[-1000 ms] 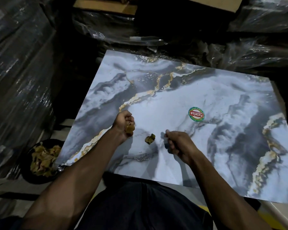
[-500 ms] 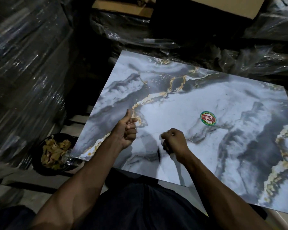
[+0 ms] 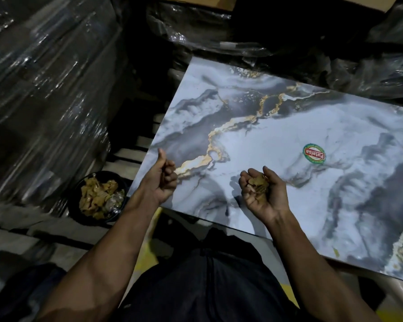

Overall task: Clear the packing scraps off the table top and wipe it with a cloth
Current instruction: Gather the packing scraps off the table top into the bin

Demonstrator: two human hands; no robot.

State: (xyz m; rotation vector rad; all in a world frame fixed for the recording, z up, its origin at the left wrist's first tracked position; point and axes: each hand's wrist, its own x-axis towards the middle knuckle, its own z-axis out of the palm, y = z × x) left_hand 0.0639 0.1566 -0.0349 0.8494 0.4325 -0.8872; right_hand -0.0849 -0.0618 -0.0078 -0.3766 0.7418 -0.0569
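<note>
The table top is a marble-patterned slab in grey, white and gold with a round red and green sticker. My right hand is turned palm up over the near edge, cupped around a small wad of brown packing scraps. My left hand hovers at the slab's near-left corner, fingers curled into a fist and thumb raised; whether it holds scraps is hidden. No cloth is in view.
A black round tub with brown scraps stands on the floor left of the table. Plastic-wrapped goods tower at the left and behind the table. A cardboard box edge shows at the top.
The loose scrap on the slab is gone. My right hand has turned palm up with scraps in it. My left hand has shifted toward the table's left corner, and the view has swung left.
</note>
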